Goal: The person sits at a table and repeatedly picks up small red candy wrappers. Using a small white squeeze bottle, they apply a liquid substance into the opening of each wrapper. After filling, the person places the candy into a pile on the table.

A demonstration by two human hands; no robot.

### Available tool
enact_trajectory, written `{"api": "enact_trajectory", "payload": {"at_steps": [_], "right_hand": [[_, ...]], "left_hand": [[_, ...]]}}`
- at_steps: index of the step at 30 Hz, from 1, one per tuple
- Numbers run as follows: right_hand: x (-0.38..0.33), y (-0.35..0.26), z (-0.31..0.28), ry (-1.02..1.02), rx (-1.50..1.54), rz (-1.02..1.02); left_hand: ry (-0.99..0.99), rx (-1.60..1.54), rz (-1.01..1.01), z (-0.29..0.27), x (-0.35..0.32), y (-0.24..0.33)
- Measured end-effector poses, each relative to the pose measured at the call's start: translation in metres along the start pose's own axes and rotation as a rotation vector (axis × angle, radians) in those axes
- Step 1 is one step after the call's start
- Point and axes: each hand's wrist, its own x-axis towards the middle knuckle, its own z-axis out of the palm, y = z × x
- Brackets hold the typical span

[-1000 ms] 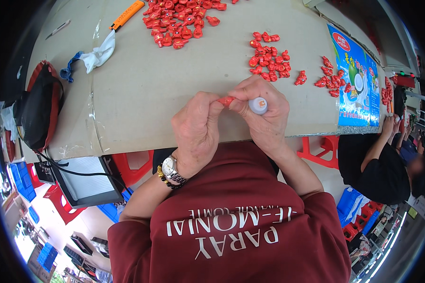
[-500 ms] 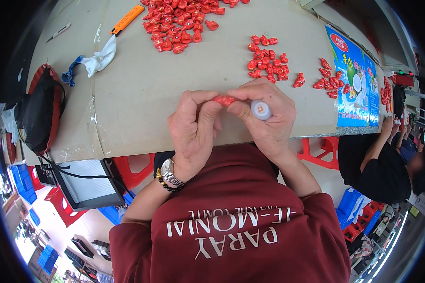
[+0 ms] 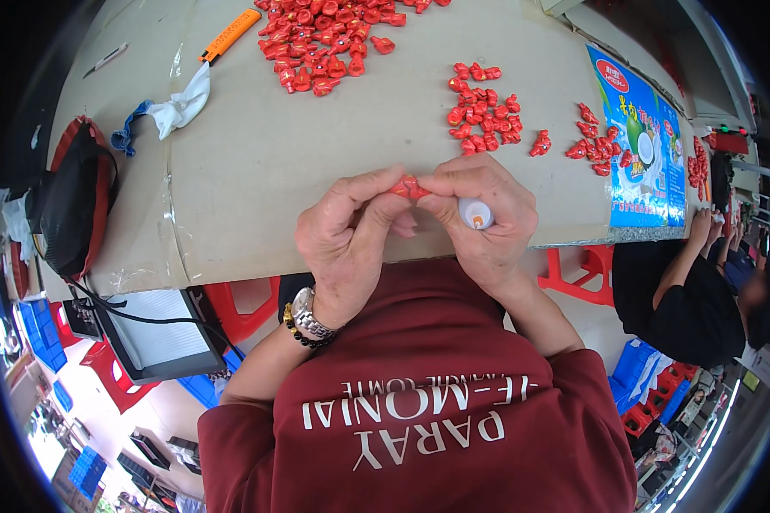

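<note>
My left hand (image 3: 351,239) and my right hand (image 3: 483,218) meet at the near edge of the table (image 3: 257,179). Between the fingertips of both hands sits a small red plastic piece (image 3: 411,188), pinched from each side. A small white tube with an orange tip (image 3: 475,214) is tucked in my right palm, tip toward me. A silver watch and a bead bracelet (image 3: 304,316) are on my left wrist.
A big pile of red pieces (image 3: 325,38) lies far on the table, with smaller piles at the middle (image 3: 483,111) and right (image 3: 599,145). An orange cutter (image 3: 231,34), a white-and-blue glove (image 3: 175,107), a black bag (image 3: 73,201), a blue printed sheet (image 3: 642,145). A seated person (image 3: 684,291) at right.
Both hands have shifted slightly left and toward me along the table edge. The fingers keep working the same red piece; the tube stays in my right palm.
</note>
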Motion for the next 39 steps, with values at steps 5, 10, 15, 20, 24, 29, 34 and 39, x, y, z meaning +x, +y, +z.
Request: {"api": "enact_trajectory", "payload": {"at_steps": [5, 10, 15, 20, 24, 29, 34, 39], "right_hand": [[-0.004, 0.004, 0.000, -0.008, -0.010, -0.014], [-0.005, 0.007, 0.000, -0.035, 0.013, 0.021], [-0.009, 0.010, 0.001, -0.022, 0.030, 0.045], [-0.005, 0.006, -0.001, -0.007, 0.016, 0.066], [0.003, -0.003, -0.009, 0.060, -0.012, 0.088], [0.020, 0.008, -0.059, 0.333, -0.211, 0.234], [0.032, 0.033, -0.128, 0.461, -0.387, 0.466], [0.032, 0.058, -0.149, 0.400, -0.572, 0.482]], "left_hand": [[-0.005, 0.039, 0.072, 0.000, 0.001, -0.003], [-0.008, 0.080, 0.126, -0.001, 0.001, -0.006], [-0.027, 0.113, 0.132, -0.001, 0.001, -0.006], [-0.058, 0.135, 0.049, 0.000, 0.002, -0.002], [-0.011, 0.020, -0.124, 0.011, 0.008, 0.014], [-0.068, 0.686, 0.123, -0.004, 0.032, 0.024], [-0.207, 1.087, 0.578, -0.022, 0.101, 0.028], [-0.336, 1.237, 0.645, -0.018, 0.155, 0.017]]}}
